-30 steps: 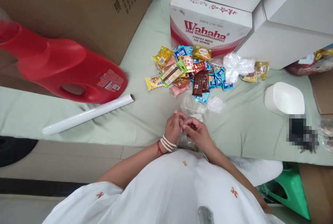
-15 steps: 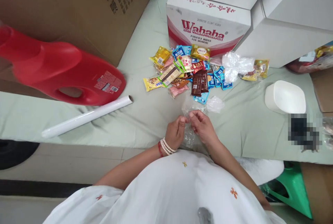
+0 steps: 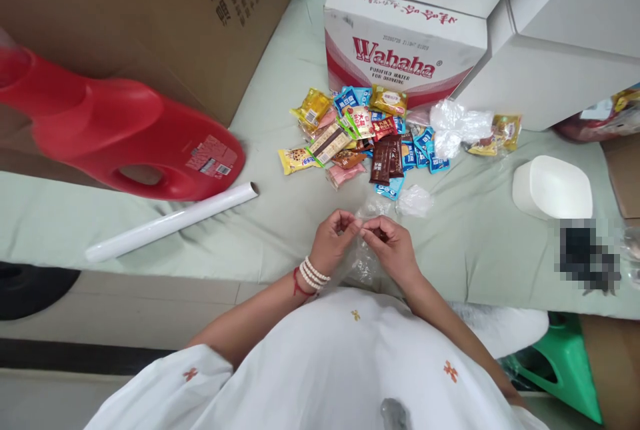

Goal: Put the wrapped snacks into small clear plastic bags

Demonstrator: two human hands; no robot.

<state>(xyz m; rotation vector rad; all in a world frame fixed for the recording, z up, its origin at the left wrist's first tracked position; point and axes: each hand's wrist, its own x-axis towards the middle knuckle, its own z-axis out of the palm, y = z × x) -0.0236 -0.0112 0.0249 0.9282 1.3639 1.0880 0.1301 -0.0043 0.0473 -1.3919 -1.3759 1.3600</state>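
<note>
Both hands meet near the table's front edge, fingertips almost touching. A clear plastic bag (image 3: pixel 365 262) hangs below and between them, and part of it shows beyond the fingers. My left hand (image 3: pixel 334 242), with a beaded bracelet at the wrist, pinches the bag. My right hand (image 3: pixel 393 247) is closed on the bag from the other side; the exact grip is partly hidden by the fingers. Just beyond lies a crumpled piece of clear plastic (image 3: pixel 415 201). Behind it is a heap of wrapped snacks (image 3: pixel 353 133), with brown, blue, yellow and pink packets.
A red jug (image 3: pixel 145 137) and a white tube (image 3: pixel 173 222) lie on the left, before a large cardboard box (image 3: pixel 150 30). The Wahaha carton (image 3: pixel 400 50) stands behind the snacks. At right are a white bowl (image 3: pixel 550 187) and a bunched plastic bag (image 3: pixel 457 127).
My left hand has turned, its fingers now curled toward the right hand, and its wrist has shifted slightly left. Both hands remain at the clear bag.
</note>
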